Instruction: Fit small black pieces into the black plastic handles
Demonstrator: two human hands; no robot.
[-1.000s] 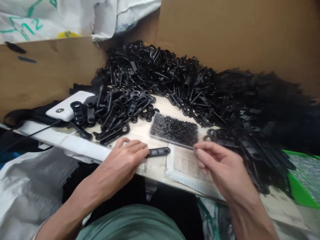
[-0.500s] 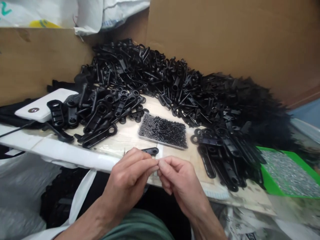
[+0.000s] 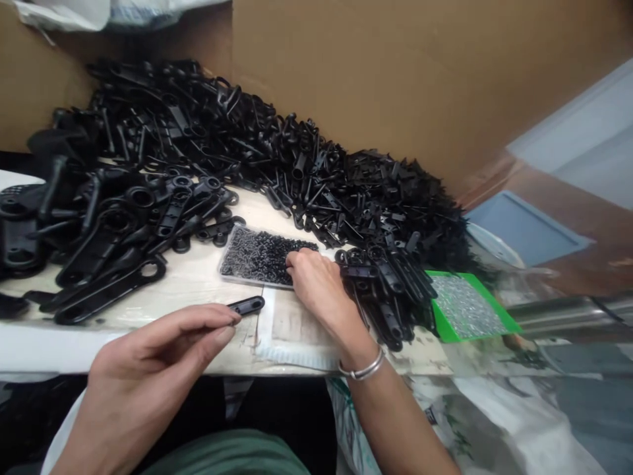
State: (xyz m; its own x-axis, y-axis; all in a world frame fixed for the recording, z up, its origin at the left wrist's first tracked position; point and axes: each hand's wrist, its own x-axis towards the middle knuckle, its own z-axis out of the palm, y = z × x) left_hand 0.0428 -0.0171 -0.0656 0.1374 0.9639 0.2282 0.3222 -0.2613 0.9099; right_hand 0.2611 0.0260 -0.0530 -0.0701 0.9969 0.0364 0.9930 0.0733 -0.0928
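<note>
My left hand (image 3: pixel 168 356) is closed in a pinch above the table's front edge. What its fingertips hold, if anything, is too small to make out. A black plastic lever-like piece (image 3: pixel 250 305) with a rounded, holed end lies just beyond those fingertips, partly hidden by them. My right hand (image 3: pixel 319 284) reaches over the right end of a clear shallow tray (image 3: pixel 240 278) full of tiny black parts (image 3: pixel 262 254). Its fingers are bent together at the parts, and the tips are largely hidden. A metal bangle circles the right wrist.
A big heap of black plastic pieces (image 3: pixel 237 132) spreads along the cardboard wall (image 3: pixel 395 79). Larger black levers lie at left (image 3: pixel 109 290) and in a bundle (image 3: pixel 386 297) right of the tray. A green bin (image 3: pixel 445 326) of small silvery pieces stands at the right.
My hands have parted from their fingertip-to-fingertip pinch. The right hand has gone forward to the tray, and the left has shifted left. The view has swung right.
</note>
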